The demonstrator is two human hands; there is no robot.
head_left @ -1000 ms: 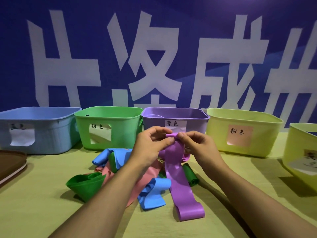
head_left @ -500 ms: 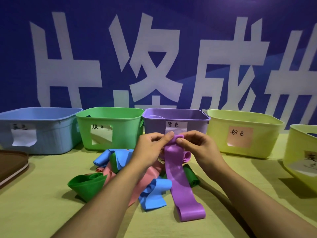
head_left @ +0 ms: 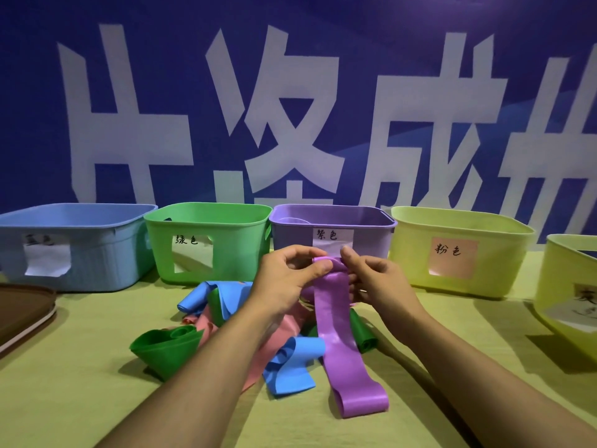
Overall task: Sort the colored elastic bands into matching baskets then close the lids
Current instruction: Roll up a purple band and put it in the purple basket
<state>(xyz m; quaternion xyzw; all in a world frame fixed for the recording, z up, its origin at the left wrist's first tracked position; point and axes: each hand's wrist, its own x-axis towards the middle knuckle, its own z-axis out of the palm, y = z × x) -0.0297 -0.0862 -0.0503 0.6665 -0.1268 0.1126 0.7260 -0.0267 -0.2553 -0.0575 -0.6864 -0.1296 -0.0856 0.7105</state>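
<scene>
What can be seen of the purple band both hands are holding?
The purple band is a wide, flat, smooth strip, rubbery-looking with a slight sheen. Its top end is rolled or folded over and pinched between the left hand and right hand, in front of the purple basket. It slopes down toward the camera over the pile; its looped lower end lies on the yellow-green table.

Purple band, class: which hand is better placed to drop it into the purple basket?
Either, marginally the right hand: both pinch the purple band's top directly before the purple basket, as does the left hand.
</scene>
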